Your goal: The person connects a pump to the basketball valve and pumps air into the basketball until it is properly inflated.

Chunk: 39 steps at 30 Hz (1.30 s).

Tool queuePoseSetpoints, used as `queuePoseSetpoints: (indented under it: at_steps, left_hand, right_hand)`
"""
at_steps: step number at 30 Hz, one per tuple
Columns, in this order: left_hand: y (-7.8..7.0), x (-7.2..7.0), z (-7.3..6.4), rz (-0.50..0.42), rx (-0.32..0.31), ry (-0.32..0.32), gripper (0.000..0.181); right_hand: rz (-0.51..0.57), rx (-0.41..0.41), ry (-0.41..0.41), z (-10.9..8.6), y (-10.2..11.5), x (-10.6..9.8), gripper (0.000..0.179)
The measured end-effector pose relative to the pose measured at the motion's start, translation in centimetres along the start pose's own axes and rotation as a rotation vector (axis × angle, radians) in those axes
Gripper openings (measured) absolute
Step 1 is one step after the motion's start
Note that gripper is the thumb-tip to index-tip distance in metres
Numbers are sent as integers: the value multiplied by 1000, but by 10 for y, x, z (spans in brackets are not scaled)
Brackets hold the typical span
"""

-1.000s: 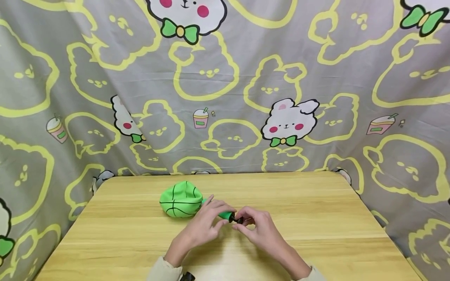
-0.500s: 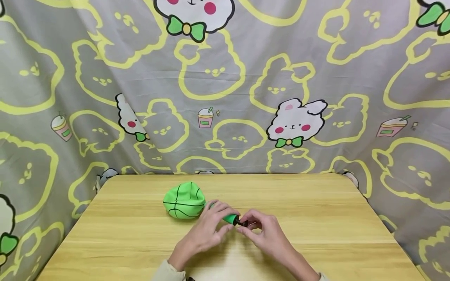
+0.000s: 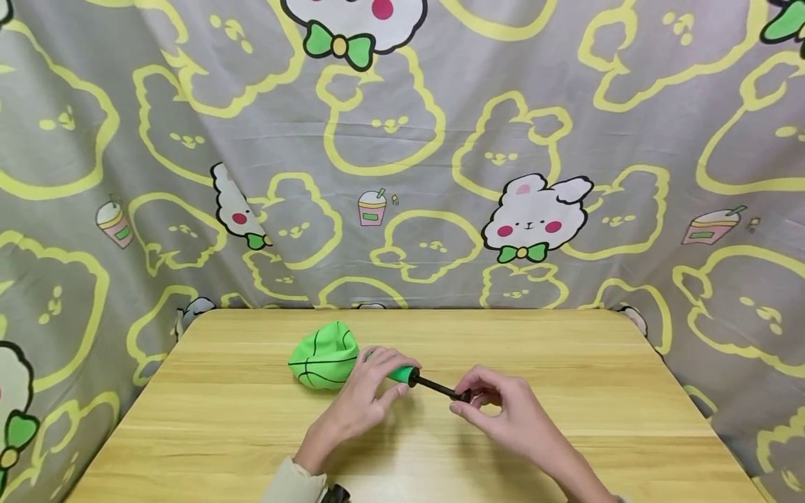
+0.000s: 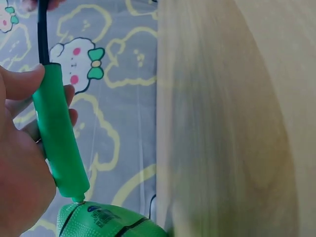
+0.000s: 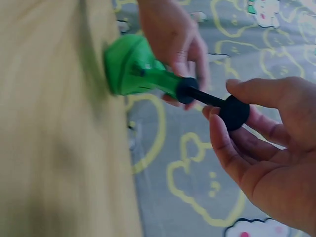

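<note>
A small hand pump [image 4: 59, 133] has a green barrel and a black rod [image 3: 435, 385] that stands well out of it. My left hand [image 3: 365, 391] grips the barrel, thumb on one side and fingers round the other. The black knob [image 5: 234, 113] at the rod's end is held between the thumb and fingers of my right hand [image 3: 509, 412]. Left of the hands, a green ball [image 3: 323, 356] with black basketball lines lies dented and partly deflated on the table. In the left wrist view the pump's narrow tip meets the ball's surface.
The wooden table [image 3: 566, 349] runs back to a grey curtain [image 3: 428, 154] printed with yellow outlines and white cartoon animals. A small black object [image 3: 336, 494] shows near the left sleeve [image 3: 294, 482].
My right hand has drawn the knob away to the right, and much more of the black rod shows. My left hand keeps its hold on the barrel. The head view has shifted slightly.
</note>
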<state>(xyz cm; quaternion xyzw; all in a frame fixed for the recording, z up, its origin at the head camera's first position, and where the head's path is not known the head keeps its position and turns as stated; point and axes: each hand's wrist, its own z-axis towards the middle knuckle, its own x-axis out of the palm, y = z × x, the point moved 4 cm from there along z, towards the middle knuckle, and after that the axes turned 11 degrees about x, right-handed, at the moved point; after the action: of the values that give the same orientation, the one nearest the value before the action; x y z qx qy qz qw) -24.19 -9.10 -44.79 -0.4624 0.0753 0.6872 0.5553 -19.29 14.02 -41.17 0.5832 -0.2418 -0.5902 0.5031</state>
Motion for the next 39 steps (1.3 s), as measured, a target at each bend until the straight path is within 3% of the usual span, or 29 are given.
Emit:
queuePoseSetpoints:
  at_steps: [8,13,19,26,39]
  left_hand:
    - [1,-7,0,-8,12,-71,33]
    - [-1,-10,-3,16,10,-81,32]
    - [-1,-21,-7,28,-13,-142,30]
    - [0,-29,-7,5,-17,-178,30]
    - [-5,-20,0,52,48,-237,33]
  right_hand:
    - [-67,-157,17,-11,19,-24,22]
    - [-29,-204,21,-13,21,-27,26]
    - [51,-152,-86,-7,20,-25,32]
    - [39,-180,-196,1,28,-24,35]
    - [25,-344,-251,10,19,0,33]
